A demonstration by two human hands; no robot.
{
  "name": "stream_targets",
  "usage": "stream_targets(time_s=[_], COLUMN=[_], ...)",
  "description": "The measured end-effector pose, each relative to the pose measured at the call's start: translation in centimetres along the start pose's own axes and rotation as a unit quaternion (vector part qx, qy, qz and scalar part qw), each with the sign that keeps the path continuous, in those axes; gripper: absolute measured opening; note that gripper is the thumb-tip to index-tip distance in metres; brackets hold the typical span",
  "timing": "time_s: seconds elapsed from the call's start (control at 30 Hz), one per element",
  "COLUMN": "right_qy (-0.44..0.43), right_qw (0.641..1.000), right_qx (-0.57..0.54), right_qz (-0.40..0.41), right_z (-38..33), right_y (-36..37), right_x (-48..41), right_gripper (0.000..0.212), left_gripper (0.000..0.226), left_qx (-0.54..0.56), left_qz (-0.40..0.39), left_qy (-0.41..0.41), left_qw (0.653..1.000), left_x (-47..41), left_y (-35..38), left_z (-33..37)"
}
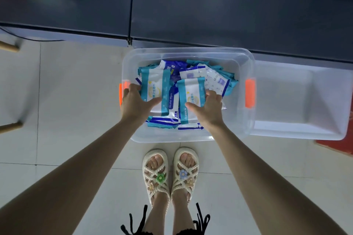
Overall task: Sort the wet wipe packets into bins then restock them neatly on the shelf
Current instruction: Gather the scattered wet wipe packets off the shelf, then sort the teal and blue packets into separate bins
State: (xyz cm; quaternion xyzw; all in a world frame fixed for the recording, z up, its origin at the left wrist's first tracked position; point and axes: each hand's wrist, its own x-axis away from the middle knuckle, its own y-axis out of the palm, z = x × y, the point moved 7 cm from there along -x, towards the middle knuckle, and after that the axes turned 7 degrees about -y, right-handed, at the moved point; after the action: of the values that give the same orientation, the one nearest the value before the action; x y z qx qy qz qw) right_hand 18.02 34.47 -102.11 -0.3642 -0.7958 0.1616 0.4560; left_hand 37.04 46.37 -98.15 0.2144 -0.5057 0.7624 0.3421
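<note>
Your left hand (133,104) grips a teal-and-white film wet wipe packet (155,89) by its left edge, with the thumb across the face and the fingers (131,87) curled round the side. Your right hand (207,109) holds a second teal-and-white packet (191,97) the same way by its right edge. Both packets sit on top of the heap inside the clear plastic bin with orange latches (172,137). The bin stands on the pale tiled floor (76,91) against the dark shelf unit (210,15).

Blue-and-white packets (217,80) lie under and around them, and one marked "Alcohol Wipes" (172,101) lies between your hands.

The likely trouble is the film: it looks slick, and an edge grip with one hand each could let a packet slide out as you lift. A neighbour caught under your thumb could also ride up with it and land in the wrong bin, mixing the kinds.

A clear plastic container (298,101) touches the bin on your right; you cannot tell from here whether it is a lid or a second bin, so check before dropping anything into it. Reaching across with both hands full could also knock the bin's wall.
</note>
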Motion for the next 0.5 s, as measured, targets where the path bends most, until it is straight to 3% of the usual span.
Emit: stream_targets(time_s=[0.13, 0.33, 0.5], right_qy=[0.043, 0.039, 0.018], right_qw=[0.998, 0.992, 0.975], right_qx=[-0.047, -0.118, -0.22], right_qz=[0.026, 0.019, 0.02], right_z=[0.8, -0.1, -2.7], right_y=[0.4, -1.9, -6.2], right_x=[-0.4, 1.4, 5.7], right_gripper=[0.062, 0.02, 0.017], left_gripper=[0.049, 0.031, 0.027], left_qx=[0.027, 0.136, 0.157], left_qz=[-0.029, -0.055, -0.058], left_qy=[-0.023, -0.024, -0.027], left_qw=[0.999, 0.989, 0.986], left_x=[-0.1, 2.3, 6.2], left_y=[0.7, 0.0, -2.0], left_z=[-0.4, -0.7, -0.3])
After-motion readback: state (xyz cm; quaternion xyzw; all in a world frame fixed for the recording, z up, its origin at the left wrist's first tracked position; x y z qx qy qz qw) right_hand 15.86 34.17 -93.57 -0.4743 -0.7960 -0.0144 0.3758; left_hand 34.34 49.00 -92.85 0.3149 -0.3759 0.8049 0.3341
